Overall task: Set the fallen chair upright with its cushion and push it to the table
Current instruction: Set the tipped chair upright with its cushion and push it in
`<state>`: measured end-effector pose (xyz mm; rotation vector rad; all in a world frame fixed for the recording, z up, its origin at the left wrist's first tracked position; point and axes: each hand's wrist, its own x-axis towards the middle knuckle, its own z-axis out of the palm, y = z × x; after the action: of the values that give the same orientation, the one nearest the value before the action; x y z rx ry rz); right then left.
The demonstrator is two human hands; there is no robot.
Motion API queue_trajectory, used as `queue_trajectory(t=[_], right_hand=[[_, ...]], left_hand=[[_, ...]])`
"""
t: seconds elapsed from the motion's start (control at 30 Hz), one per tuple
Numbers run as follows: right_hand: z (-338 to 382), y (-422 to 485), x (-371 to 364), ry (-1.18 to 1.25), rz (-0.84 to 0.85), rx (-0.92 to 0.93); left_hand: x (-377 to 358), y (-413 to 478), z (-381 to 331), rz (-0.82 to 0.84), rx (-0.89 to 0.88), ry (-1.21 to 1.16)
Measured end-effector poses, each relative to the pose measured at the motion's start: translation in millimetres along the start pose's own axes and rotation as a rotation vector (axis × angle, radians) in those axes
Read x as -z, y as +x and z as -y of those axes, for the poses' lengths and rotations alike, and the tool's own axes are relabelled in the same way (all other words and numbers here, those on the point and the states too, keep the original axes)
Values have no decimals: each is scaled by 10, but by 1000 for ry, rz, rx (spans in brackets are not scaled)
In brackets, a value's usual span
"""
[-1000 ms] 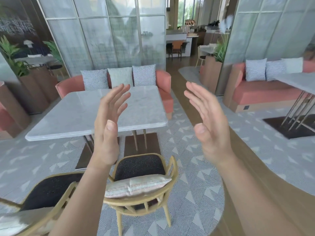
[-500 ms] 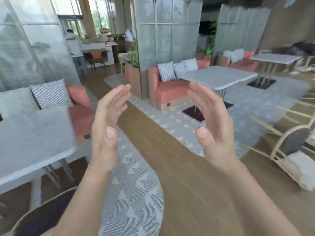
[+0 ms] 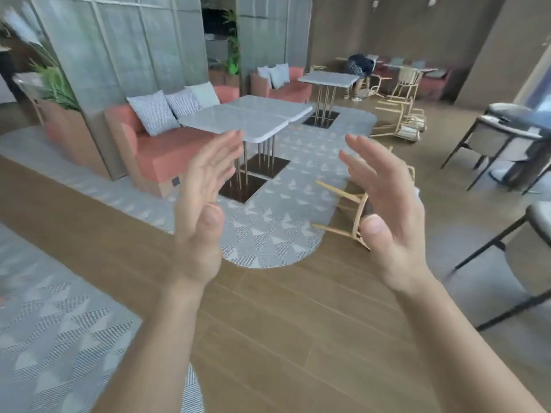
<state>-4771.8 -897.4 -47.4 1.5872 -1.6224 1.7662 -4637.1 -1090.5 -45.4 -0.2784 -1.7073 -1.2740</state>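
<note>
A light wooden chair (image 3: 348,213) lies tipped over on the floor at the edge of the patterned rug, legs pointing left. My right hand (image 3: 384,210) is raised in front of it and hides most of the chair, including any cushion. My left hand (image 3: 205,204) is raised too, palm facing the right one. Both hands hold nothing, fingers apart, well above the floor. Beyond the hands stands a grey marble table (image 3: 247,117) on thin metal legs.
A coral sofa (image 3: 155,150) with cushions sits behind the table. More fallen wooden chairs (image 3: 399,120) lie further back, near a second marble table (image 3: 328,79) and a bending person (image 3: 359,70). Dark-legged chairs (image 3: 504,141) stand on the right. Wood floor stretches ahead.
The view has swung right, away from the first table and its upright chairs. The fallen chair has come from the right edge to behind my right hand. Both hands stay raised and empty.
</note>
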Motion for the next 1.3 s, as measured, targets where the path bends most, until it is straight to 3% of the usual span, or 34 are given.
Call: queue_trajectory(t=[0.23, 0.57, 0.9, 1.3], right_hand=[[-877, 241, 952, -168, -122, -25], [-2333, 342, 2745, -287, -220, -103], [-3751, 965, 4134, -263, -177, -125], [-5784, 1920, 5767, -270, -77, -120]], left_hand=[[-1039, 837, 1003, 124, 18, -175], [-3028, 1608, 2377, 230, 89, -249], [-4411, 2452, 3405, 187, 94, -268], [-6202, 3660, 5258, 85, 87, -317]])
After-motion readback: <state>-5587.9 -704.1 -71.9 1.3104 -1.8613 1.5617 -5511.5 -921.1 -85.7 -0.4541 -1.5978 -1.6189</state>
